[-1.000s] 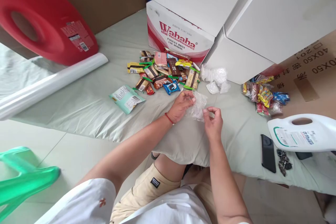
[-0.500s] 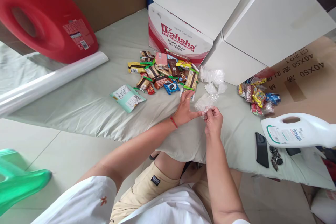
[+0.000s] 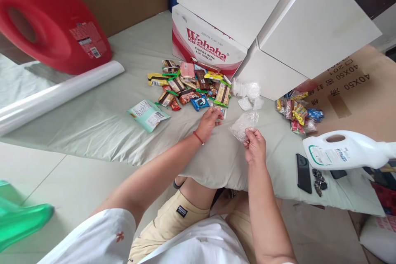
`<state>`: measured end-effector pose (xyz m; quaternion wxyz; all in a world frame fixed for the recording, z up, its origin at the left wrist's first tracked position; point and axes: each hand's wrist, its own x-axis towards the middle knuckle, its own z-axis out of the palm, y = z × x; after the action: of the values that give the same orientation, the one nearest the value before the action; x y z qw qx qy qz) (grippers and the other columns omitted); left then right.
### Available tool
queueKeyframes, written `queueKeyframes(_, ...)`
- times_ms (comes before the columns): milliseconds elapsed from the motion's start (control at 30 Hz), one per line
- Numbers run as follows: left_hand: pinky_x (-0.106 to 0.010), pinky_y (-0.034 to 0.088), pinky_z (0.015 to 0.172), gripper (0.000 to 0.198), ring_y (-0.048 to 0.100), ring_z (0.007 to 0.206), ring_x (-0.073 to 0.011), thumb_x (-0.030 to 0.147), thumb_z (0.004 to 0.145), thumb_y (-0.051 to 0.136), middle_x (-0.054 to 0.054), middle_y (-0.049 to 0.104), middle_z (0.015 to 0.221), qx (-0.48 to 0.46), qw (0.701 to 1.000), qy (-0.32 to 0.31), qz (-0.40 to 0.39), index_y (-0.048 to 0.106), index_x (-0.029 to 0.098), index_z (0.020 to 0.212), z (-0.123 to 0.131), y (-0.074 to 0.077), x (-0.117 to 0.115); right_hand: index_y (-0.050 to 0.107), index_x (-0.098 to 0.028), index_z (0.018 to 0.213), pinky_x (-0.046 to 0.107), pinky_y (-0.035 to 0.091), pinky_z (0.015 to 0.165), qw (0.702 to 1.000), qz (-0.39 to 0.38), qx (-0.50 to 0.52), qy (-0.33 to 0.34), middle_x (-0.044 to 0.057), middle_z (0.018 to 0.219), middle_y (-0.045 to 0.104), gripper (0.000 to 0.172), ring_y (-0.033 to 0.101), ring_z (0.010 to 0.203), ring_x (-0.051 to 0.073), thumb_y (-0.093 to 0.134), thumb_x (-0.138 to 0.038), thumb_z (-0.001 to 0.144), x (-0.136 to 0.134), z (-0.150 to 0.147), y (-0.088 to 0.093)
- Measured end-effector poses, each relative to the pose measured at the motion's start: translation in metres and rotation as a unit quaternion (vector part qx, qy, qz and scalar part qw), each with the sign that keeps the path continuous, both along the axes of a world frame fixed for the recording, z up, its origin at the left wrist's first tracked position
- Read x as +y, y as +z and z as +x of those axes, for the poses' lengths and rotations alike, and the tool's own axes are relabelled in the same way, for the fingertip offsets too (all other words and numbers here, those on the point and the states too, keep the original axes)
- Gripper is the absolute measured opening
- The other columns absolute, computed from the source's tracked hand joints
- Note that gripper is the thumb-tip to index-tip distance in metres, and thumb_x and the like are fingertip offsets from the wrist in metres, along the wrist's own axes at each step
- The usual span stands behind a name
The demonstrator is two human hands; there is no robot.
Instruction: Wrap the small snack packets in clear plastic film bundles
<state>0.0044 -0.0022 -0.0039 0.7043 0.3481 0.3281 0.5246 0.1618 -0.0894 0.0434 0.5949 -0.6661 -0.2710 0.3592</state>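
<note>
My right hand (image 3: pixel 254 143) pinches the near right edge of a crumpled clear plastic bag (image 3: pixel 243 126), which spreads out to the left of the fingers. My left hand (image 3: pixel 210 123) is curled at the front of the snack pile, its fingers closed at a small pale snack packet (image 3: pixel 221 109) that they partly cover. Just beyond lie wrapped snack bars (image 3: pixel 222 93), a blue snack packet (image 3: pixel 200 102) and several other colourful packets. More crumpled clear plastic (image 3: pixel 247 88) lies behind the bag.
A mint-green pouch (image 3: pixel 148 115) lies left of the pile. A Wahaha carton (image 3: pixel 207 47) stands behind. To the right are bagged snacks (image 3: pixel 298 113), a white bottle (image 3: pixel 343 150), a phone (image 3: pixel 303 173) and keys (image 3: pixel 319 182). A plastic roll (image 3: pixel 62 95) and red jug (image 3: pixel 58 20) sit left.
My left hand has let go of the clear bag and drawn away left, its fingers curling in at the small packet. My right hand keeps hold of the bag. The view has shifted slightly.
</note>
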Motion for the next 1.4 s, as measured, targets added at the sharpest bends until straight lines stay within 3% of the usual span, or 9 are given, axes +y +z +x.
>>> queueKeyframes(133, -0.031, 0.052, 0.084, 0.059, 0.057, 0.113, -0.0237, 0.051, 0.063, 0.092, -0.008, 0.060, 0.116, 0.060, 0.990, -0.056, 0.113, 0.063, 0.020, 0.103, 0.007, 0.002, -0.013, 0.060, -0.021, 0.081, 0.023, 0.035, 0.050, 0.995, 0.011, -0.097, -0.012, -0.004, 0.070, 0.056, 0.036, 0.045, 0.059, 0.010, 0.076, -0.052, 0.070, 0.000, -0.010, -0.012)
queueKeyframes(200, -0.030, 0.052, 0.083, 0.057, 0.056, 0.113, -0.0242, 0.037, 0.054, 0.098, -0.008, 0.058, 0.115, 0.078, 0.991, -0.035, 0.107, 0.066, 0.020, 0.098, 0.010, 0.002, -0.016, 0.062, -0.021, 0.084, 0.024, 0.039, 0.053, 0.987, 0.017, -0.159, 0.007, -0.002, 0.072, 0.059, 0.036, 0.049, 0.063, 0.012, 0.072, -0.055, 0.075, 0.001, -0.015, -0.019)
queueKeyframes(300, -0.027, 0.052, 0.076, 0.037, 0.056, 0.095, -0.0181, 0.035, 0.065, 0.091, -0.003, 0.057, 0.097, 0.052, 0.998, 0.019, 0.039, 0.062, 0.019, 0.083, 0.012, 0.000, -0.011, 0.064, -0.021, 0.085, 0.025, 0.042, 0.057, 0.982, 0.016, -0.188, 0.031, -0.001, 0.073, 0.060, 0.037, 0.051, 0.067, 0.014, 0.071, -0.056, 0.076, 0.000, -0.018, -0.023)
queueKeyframes(433, -0.025, 0.052, 0.066, 0.029, 0.056, 0.074, -0.0129, 0.043, 0.085, 0.072, 0.003, 0.055, 0.082, 0.013, 0.998, 0.054, -0.020, 0.052, 0.023, 0.087, 0.010, -0.006, 0.002, 0.063, -0.021, 0.081, 0.025, 0.046, 0.061, 0.994, 0.010, -0.099, 0.033, -0.001, 0.076, 0.061, 0.034, 0.053, 0.070, 0.013, 0.077, -0.050, 0.070, -0.002, -0.010, -0.014)
queueKeyframes(667, -0.022, 0.036, 0.054, 0.029, 0.042, 0.052, -0.0096, 0.046, 0.087, 0.073, 0.009, 0.044, 0.063, 0.013, 0.993, 0.107, -0.047, 0.052, 0.026, 0.090, 0.008, -0.014, 0.008, 0.064, -0.021, 0.080, 0.024, 0.048, 0.056, 0.988, -0.060, 0.018, 0.138, -0.001, 0.076, 0.067, 0.042, 0.057, 0.064, 0.012, 0.089, -0.049, 0.061, -0.010, 0.020, 0.021)
queueKeyframes(800, -0.022, 0.030, 0.049, 0.038, 0.037, 0.050, -0.0081, 0.053, 0.083, 0.077, 0.008, 0.043, 0.059, 0.054, 0.998, 0.042, -0.015, 0.053, 0.023, 0.081, 0.006, -0.011, 0.005, 0.067, -0.020, 0.080, 0.019, 0.034, 0.044, 0.977, -0.105, -0.013, 0.187, -0.004, 0.061, 0.060, 0.045, 0.046, 0.050, 0.008, 0.095, -0.046, 0.057, -0.010, 0.059, 0.049)
queueKeyframes(967, -0.022, 0.018, 0.041, 0.052, 0.028, 0.041, -0.0057, 0.060, 0.074, 0.083, 0.008, 0.037, 0.050, 0.056, 0.995, -0.078, -0.027, 0.049, 0.021, 0.064, -0.003, -0.003, 0.006, 0.070, -0.020, 0.079, 0.019, 0.029, 0.042, 0.987, -0.067, -0.070, 0.128, -0.004, 0.060, 0.057, 0.046, 0.042, 0.048, 0.006, 0.098, -0.044, 0.051, -0.011, 0.112, 0.068)
queueKeyframes(1133, -0.023, 0.014, 0.037, 0.053, 0.024, 0.036, -0.0049, 0.065, 0.072, 0.082, 0.007, 0.040, 0.049, 0.049, 0.987, -0.144, -0.053, 0.053, 0.021, 0.065, -0.014, -0.002, 0.011, 0.070, -0.020, 0.075, 0.021, 0.028, 0.041, 0.992, -0.063, -0.084, 0.072, -0.004, 0.056, 0.054, 0.050, 0.040, 0.047, 0.007, 0.099, -0.048, 0.046, -0.019, 0.130, 0.050)
queueKeyframes(1400, -0.023, 0.016, 0.041, 0.055, 0.027, 0.041, -0.0060, 0.066, 0.076, 0.078, 0.008, 0.037, 0.053, 0.073, 0.994, -0.072, -0.024, 0.046, 0.022, 0.066, -0.007, -0.005, 0.008, 0.071, -0.020, 0.078, 0.023, 0.031, 0.046, 0.994, -0.023, -0.102, 0.004, -0.004, 0.059, 0.055, 0.048, 0.042, 0.050, 0.008, 0.096, -0.052, 0.052, -0.046, 0.121, 0.006)
